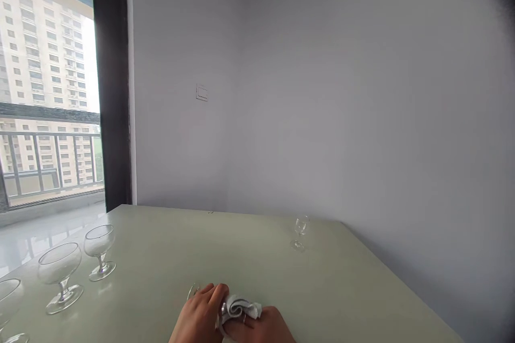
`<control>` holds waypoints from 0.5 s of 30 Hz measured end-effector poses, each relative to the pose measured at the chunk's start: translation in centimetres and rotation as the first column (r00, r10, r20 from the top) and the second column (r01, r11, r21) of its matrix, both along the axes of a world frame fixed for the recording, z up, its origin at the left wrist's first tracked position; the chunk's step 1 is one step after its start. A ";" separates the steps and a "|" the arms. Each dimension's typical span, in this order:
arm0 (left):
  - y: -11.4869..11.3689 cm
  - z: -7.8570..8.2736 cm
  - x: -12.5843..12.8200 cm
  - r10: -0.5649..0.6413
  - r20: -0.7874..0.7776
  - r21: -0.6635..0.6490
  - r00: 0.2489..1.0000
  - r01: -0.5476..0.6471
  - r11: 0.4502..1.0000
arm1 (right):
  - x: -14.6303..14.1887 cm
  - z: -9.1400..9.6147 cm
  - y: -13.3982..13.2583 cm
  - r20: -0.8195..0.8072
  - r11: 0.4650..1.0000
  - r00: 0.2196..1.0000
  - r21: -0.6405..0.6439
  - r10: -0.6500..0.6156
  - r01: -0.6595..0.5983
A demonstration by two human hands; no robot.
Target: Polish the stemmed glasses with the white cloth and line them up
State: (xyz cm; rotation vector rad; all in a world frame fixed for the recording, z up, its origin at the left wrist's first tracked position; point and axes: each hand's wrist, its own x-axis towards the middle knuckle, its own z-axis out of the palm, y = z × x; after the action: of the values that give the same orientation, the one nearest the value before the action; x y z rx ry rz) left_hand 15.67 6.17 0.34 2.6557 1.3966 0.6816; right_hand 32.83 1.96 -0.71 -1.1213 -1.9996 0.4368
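Observation:
My left hand (pixel 201 315) is closed at the bottom middle of the head view, its fingers wrapped round a stemmed glass that it mostly hides. Only a thin curved edge of that glass (pixel 192 290) shows beyond the fingers. My right hand (pixel 259 328) is closed on a grey-white cloth (pixel 242 308), bunched up between both hands and pressed against the glass. How far the cloth reaches into the glass is hidden.
Three stemmed glasses stand upright along the table's left side: a near one (pixel 8 300), a middle one (pixel 60 265) and a farther one (pixel 100 241). A smaller stemmed glass (pixel 300 225) stands toward the back right of the pale green table (pixel 341 289). Walls border the back and right.

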 end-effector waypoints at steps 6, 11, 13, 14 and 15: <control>0.4 -0.5 0.9 0.094 0.223 -0.449 0.970 0.016 0.893 | 4.0 3.2 0.1 0.089 0.991 0.995 0.135 -0.032 0.020; 0.7 -0.4 0.7 0.332 0.723 -0.663 0.606 0.475 0.579 | 6.6 2.2 0.4 -0.222 0.952 0.939 0.093 -0.264 0.290; 0.6 0.1 0.7 0.436 0.765 -0.644 0.473 0.574 0.506 | 6.9 1.6 0.6 -0.370 0.917 0.860 0.047 -0.351 0.395; 0.5 0.3 0.7 0.463 0.780 -0.623 0.422 0.604 0.498 | 6.8 1.4 0.7 -0.394 0.899 0.838 0.061 -0.377 0.434; 0.4 0.5 0.8 0.479 0.791 -0.602 0.382 0.629 0.493 | 6.4 1.2 0.6 -0.381 0.879 0.837 0.115 -0.392 0.464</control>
State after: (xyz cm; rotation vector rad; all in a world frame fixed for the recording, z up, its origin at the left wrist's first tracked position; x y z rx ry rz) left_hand 16.51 6.58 0.80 1.0166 0.7642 0.8747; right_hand 39.19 2.57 0.47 -1.2247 -1.3927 0.1706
